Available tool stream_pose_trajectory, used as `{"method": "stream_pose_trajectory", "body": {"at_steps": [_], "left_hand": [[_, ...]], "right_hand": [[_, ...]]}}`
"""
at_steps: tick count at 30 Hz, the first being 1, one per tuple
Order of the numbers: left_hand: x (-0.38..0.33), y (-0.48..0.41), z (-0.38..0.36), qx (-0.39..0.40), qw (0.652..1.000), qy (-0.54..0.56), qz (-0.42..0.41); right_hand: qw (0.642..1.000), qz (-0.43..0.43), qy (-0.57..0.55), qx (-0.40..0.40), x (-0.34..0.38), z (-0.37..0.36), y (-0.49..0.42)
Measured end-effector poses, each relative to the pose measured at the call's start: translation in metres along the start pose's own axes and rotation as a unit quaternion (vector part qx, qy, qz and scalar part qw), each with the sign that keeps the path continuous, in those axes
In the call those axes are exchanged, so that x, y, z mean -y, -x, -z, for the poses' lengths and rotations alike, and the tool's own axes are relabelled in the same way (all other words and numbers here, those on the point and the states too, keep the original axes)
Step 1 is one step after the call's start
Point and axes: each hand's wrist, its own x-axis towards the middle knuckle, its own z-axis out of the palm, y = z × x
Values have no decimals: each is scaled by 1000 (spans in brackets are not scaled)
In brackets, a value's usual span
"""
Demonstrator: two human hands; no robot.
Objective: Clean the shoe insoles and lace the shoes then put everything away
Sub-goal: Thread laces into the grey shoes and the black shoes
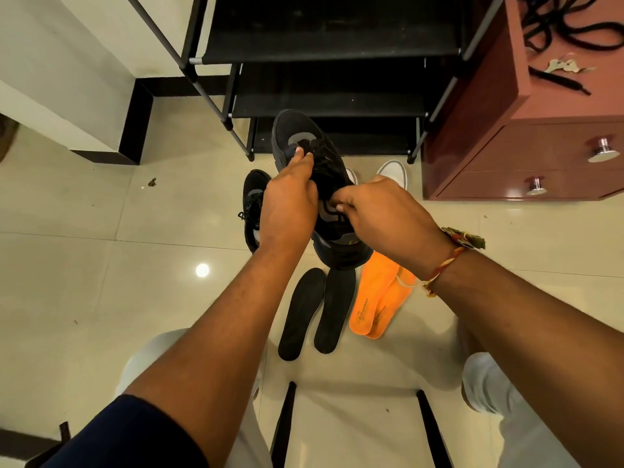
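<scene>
A: Where is the shoe being worked on?

B: The black shoe is held up in the air in front of the person, toe pointing away toward the black shoe rack. The left hand grips its left side, fingers curled over the upper near the tongue.

A: And the other hand?

B: The right hand is at the shoe's opening, fingertips pressed together and pinching a black lace near the collar.

A: What lies on the floor?

B: The second black shoe sits just left of the held one, partly hidden by the left hand. Two black insoles lie side by side nearer the person, and two orange insoles overlap just to their right. White shoe toes show beyond the right hand.

A: Anything to the side?

B: A reddish drawer cabinet stands at right, with loose black laces on top.
</scene>
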Motion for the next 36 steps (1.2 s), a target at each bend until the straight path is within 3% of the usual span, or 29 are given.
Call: {"method": "stream_pose_trajectory", "body": {"at_steps": [5,8,11,15,23,27,32,36], "left_hand": [[-4,3,-2,0,999,-11,-42],[-2,2,-2,-8,999,-18,-36],[-1,1,-2,-12,1000,-4,-19],[0,2,-4,-14,1000,11,-1],[5,2,-5,-34,998,49,16],[5,2,-6,-42,997,57,25],[2,6,-7,-17,998,65,-17],[3,8,-8,42,993,104,-28]], "right_hand": [[997,1,58,47,-3,1,0],[995,-55,-67,-51,-2,8,0],[964,-156,-173,-127,-6,13,0],[943,-231,-226,-82,-12,11,-1],[959,-157,-223,-81,-11,10,0],[943,-203,-249,-82,-15,6,-2],[911,-296,-281,63,-25,-3,-9],[945,-257,-197,53,-32,-16,-7]]}}
